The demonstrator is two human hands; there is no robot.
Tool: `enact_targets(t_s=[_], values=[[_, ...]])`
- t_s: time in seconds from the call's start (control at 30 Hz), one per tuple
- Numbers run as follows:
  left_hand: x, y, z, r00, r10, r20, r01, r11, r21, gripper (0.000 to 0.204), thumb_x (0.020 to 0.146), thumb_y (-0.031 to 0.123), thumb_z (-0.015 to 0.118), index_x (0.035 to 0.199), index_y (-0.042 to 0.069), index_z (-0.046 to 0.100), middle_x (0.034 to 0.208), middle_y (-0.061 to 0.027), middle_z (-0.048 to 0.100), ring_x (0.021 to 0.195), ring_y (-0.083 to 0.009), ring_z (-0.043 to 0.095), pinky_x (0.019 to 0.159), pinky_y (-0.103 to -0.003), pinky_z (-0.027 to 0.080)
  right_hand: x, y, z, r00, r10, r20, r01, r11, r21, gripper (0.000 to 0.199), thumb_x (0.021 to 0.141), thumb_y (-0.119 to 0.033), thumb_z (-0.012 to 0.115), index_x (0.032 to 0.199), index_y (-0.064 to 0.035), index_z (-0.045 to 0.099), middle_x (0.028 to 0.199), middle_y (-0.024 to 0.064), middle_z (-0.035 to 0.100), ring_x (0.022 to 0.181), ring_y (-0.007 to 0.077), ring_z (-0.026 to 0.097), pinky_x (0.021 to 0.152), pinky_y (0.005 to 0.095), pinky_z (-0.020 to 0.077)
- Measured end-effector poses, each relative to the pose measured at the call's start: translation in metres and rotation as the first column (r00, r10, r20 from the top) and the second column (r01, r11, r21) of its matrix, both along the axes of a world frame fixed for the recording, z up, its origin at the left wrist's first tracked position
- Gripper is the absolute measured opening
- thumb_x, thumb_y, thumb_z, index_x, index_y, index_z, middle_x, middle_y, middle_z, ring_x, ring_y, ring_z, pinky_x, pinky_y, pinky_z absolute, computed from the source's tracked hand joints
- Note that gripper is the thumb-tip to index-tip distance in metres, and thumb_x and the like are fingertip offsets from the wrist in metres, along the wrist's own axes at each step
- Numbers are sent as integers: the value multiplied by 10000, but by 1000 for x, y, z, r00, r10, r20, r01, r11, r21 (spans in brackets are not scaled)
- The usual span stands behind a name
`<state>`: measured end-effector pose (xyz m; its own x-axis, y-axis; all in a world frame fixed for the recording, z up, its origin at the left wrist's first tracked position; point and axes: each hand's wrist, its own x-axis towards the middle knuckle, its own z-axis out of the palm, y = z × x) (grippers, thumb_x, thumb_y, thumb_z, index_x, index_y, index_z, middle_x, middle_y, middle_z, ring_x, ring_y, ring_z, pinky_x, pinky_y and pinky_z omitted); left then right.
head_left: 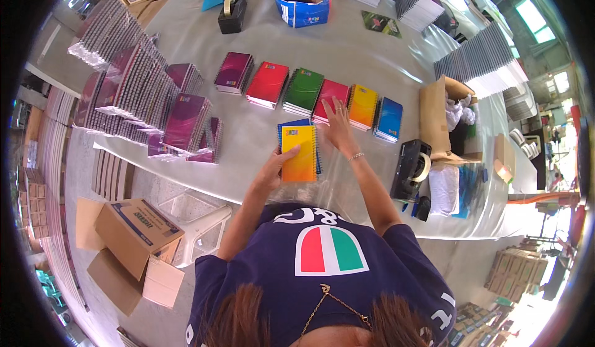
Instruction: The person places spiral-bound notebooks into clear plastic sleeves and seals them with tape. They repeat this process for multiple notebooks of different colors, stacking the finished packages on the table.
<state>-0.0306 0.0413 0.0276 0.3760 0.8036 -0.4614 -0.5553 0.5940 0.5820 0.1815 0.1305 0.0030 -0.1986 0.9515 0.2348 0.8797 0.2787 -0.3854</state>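
We judge gathering early: centre frame, left hand [271,168] pinches yellow notebook [299,160] over blue notebook [294,123]. Above, six stacks [305,88] remain; right hand [338,122] lies spread on pink stack [334,88].

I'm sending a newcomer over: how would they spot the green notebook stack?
On the grey table, find the row of six spiral-notebook stacks. The green stack is third from the left, between the red stack and the pink stack under the right hand. It's the row's only green one.
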Motion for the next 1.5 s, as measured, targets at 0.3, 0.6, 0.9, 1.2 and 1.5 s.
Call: enact_targets(t_s=[0.3, 0.6, 0.9, 1.2, 1.5], values=[[-9, 10, -26, 982, 167, 86, -164, 985, -46, 529, 930, 442, 618, 1277, 55, 521, 1195, -84, 631, 1085, -215, 629, 928, -413, 527, 19, -14, 46, 917, -118, -381, 138, 990, 25, 415, 804, 140, 484, 1168, 10, 635, 1290, 163, 601, 1132, 318, 618, 990, 374, 490], [-22, 7, 16, 896, 144, 420, -139, 989, -42, 674, 936, 582, 510, 1352, 52, 471, 1268, -110, 598, 1135, -232, 609, 935, -413, 524, -22, -76, 107, 880, 403, -250, -337, 903, 267, 313, 881, -4, 545, 1137, -114, 688, 1298, 63, 609, 1259, 243, 525, 1067, 376, 417], [-35, -2, 5, 974, 211, 88, -204, 976, -81, 454, 891, 277, 698, 1247, 41, 545, 1123, -93, 656, 994, -212, 662, 867, -388, 556, -56, 12, 45, 931, 233, -279, -213, 972, 101, 312, 876, -124, 656, 1188, -132, 633, 1173, 108, 593, 1087, 306, 530, 951, 472, 440], [-50, -12, -11, 951, 304, 49, -303, 953, -27, 442, 891, 277, 702, 1235, 44, 552, 1136, -77, 651, 1023, -188, 644, 906, -365, 529, -72, 58, 25, 810, 364, 459, -388, 920, -44, 509, 831, -163, 704, 1308, -212, 532, 1269, 211, 470, 1073, 379, 519, 895, 438, 492], [-53, -11, -8, 930, 356, 87, -352, 934, -59, 402, 897, 279, 694, 1202, 48, 572, 1118, -73, 658, 1015, -183, 647, 910, -357, 526, -73, 71, 53, 936, 331, 118, -326, 943, -61, 370, 860, -122, 650, 1202, -128, 509, 1150, 256, 533, 921, 448, 611, 795, 477, 531]])
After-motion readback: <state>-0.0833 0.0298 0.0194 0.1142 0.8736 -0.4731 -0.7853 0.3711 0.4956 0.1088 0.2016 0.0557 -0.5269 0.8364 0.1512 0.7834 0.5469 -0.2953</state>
